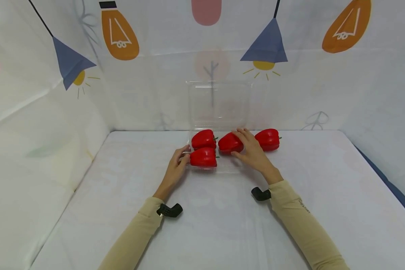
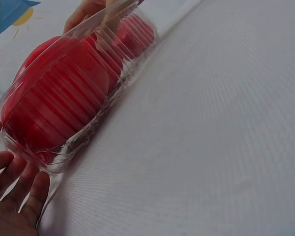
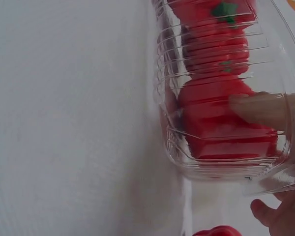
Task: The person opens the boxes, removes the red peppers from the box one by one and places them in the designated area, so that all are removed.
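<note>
A clear plastic clamshell box stands at the table's back edge, its hinged lid raised. Two red bell peppers, one at the back and one in front, lie in its left half. On the right side inside, my right hand grips a third red bell pepper, thumb in front and fingers over the top. Through the clear wall, the right wrist view shows the thumb against this pepper. My left hand holds the box's left rim, fingers right at the wall.
Another red bell pepper lies on the table just right of the box, close to my right hand. White cloth covers the table. A printed curtain rises directly behind, and dark camera mounts sit on both wrists.
</note>
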Tool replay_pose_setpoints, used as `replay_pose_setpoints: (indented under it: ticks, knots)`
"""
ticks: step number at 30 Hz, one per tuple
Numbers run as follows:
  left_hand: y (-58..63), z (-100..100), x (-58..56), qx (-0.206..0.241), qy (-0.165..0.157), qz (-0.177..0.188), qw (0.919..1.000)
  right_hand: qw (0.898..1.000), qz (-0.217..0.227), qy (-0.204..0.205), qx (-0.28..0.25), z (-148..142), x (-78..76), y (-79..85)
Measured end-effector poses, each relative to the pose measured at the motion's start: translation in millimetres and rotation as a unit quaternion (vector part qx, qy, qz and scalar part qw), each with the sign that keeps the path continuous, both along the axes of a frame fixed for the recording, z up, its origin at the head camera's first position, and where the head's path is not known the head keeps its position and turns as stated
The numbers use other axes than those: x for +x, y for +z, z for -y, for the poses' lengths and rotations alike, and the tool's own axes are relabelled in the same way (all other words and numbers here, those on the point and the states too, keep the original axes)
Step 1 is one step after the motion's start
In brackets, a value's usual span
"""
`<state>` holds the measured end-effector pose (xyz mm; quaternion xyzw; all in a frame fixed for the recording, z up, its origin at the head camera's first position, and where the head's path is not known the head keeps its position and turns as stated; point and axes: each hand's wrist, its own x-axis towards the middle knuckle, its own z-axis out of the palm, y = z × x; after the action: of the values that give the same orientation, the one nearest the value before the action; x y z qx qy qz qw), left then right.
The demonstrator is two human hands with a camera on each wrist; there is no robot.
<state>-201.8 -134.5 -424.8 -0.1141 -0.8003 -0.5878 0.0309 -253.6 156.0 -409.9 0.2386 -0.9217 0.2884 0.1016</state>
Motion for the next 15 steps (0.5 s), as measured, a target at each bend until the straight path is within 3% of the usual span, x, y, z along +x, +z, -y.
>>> replay_pose_setpoints:
  ticks: [15]
  knots:
    - [3.3, -2.0, 3.4, -0.007, 0.009, -0.001, 0.9999, 0.999, -0.042, 0.006, -0.003, -1.3, 1.8, -0.1]
